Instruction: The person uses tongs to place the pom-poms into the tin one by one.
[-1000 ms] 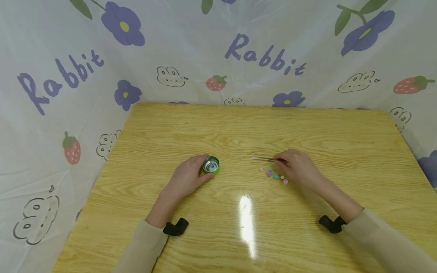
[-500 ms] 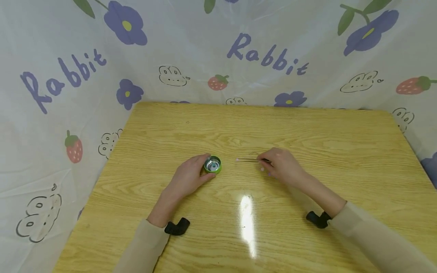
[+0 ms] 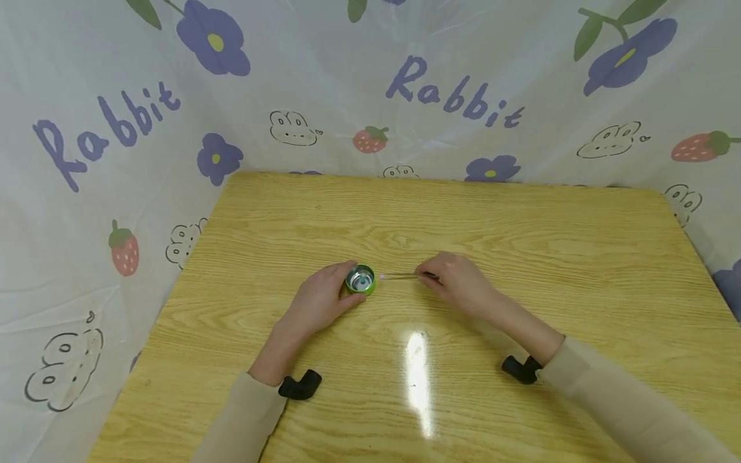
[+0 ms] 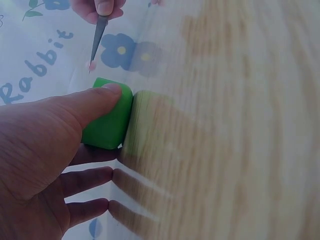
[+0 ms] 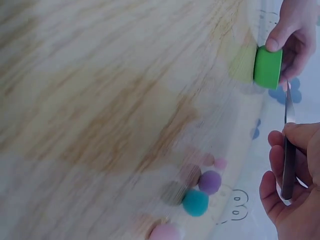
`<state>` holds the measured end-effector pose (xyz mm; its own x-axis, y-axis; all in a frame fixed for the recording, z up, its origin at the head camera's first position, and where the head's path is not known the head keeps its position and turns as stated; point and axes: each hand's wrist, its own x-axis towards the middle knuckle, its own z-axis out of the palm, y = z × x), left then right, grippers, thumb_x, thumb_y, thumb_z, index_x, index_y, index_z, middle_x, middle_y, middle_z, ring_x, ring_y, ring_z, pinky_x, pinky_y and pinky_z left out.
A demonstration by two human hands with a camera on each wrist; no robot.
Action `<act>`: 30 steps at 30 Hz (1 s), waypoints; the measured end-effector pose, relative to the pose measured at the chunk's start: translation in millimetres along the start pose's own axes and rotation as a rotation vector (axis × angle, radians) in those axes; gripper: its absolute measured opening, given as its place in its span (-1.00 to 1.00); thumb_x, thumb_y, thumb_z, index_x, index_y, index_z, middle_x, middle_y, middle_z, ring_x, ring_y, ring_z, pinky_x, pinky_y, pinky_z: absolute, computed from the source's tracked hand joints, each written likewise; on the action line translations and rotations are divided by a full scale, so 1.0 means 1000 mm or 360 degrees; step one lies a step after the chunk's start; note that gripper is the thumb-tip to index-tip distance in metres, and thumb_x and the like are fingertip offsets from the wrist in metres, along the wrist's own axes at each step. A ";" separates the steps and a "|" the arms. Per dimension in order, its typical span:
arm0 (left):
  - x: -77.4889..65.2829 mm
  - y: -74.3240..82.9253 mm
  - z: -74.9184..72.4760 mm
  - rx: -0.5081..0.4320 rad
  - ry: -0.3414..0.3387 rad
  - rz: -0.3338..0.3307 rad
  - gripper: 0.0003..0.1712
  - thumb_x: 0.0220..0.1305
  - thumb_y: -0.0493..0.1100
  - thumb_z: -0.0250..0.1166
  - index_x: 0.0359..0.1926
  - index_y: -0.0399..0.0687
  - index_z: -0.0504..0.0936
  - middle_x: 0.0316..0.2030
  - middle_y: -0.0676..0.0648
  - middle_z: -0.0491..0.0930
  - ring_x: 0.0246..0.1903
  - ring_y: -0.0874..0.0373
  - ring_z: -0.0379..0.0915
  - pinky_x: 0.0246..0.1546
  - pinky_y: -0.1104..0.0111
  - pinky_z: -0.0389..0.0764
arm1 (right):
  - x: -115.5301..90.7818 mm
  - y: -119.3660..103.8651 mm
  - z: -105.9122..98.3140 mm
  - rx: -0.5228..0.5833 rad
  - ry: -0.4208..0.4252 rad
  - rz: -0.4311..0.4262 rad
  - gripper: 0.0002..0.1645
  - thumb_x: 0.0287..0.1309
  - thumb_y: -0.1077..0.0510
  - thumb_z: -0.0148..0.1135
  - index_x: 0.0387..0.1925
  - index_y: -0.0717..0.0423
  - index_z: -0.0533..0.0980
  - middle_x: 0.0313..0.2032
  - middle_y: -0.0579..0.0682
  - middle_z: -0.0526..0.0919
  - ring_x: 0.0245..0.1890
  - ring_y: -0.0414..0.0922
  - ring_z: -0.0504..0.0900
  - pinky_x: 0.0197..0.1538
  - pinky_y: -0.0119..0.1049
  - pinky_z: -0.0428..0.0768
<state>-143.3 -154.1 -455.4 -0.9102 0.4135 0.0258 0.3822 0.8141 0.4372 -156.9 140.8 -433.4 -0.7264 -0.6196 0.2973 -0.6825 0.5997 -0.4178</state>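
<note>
My left hand (image 3: 321, 297) holds a small round green container (image 4: 107, 122) on the table, thumb on one side and fingers round the other. In the head view its inside looks silvery, with a small teal thing (image 3: 363, 280) at the bottom. My right hand (image 3: 460, 283) pinches metal tweezers (image 5: 288, 155), which point left toward the container. At their tips is a tiny pink ball (image 4: 90, 65), just right of the container's rim and apart from it in the head view.
In the right wrist view, loose balls lie on the table: a teal one (image 5: 195, 202), a purple one (image 5: 209, 182), and pink ones of differing size. The head view has them hidden behind the right hand. Wood-grain table (image 3: 521, 225) reaches back to a printed curtain (image 3: 324, 77).
My right hand has moved left, carrying the tweezers and pink ball from beside the loose balls up to the container. The left hand and container stay in place.
</note>
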 end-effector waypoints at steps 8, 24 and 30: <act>0.001 0.001 0.000 0.0009 -0.0004 0.0004 -0.21 0.33 0.07 0.44 0.40 -0.28 0.44 0.25 -0.29 0.55 0.23 -0.19 0.50 0.21 -0.02 0.53 | 0.005 -0.005 0.008 -0.0022 -0.0003 -0.0032 -0.88 0.27 0.30 0.40 -0.17 0.22 0.74 -0.24 0.05 0.78 -0.22 -0.01 0.73 -0.14 -0.08 0.69; 0.001 0.000 0.000 0.0012 0.0005 -0.0006 -0.21 0.33 0.08 0.44 0.40 -0.27 0.45 0.25 -0.28 0.55 0.24 -0.18 0.49 0.22 -0.02 0.52 | 0.017 -0.016 0.021 -0.0066 0.0023 -0.0014 -0.87 0.28 0.26 0.41 -0.16 0.19 0.74 -0.23 0.02 0.78 -0.21 -0.02 0.73 -0.17 -0.11 0.70; 0.001 -0.001 0.002 -0.0002 0.0013 0.0000 -0.21 0.33 0.08 0.44 0.40 -0.27 0.44 0.25 -0.28 0.55 0.24 -0.17 0.49 0.22 -0.01 0.53 | 0.015 -0.013 0.022 -0.0050 0.0014 0.0023 -0.88 0.29 0.27 0.40 -0.16 0.20 0.74 -0.24 0.04 0.78 -0.21 -0.01 0.73 -0.17 -0.10 0.70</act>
<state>-144.2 -153.6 -457.2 -0.9115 0.4100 0.0330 0.3818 0.8136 0.4384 -156.9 112.6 -441.8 -0.7368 -0.6065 0.2988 -0.6740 0.6241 -0.3952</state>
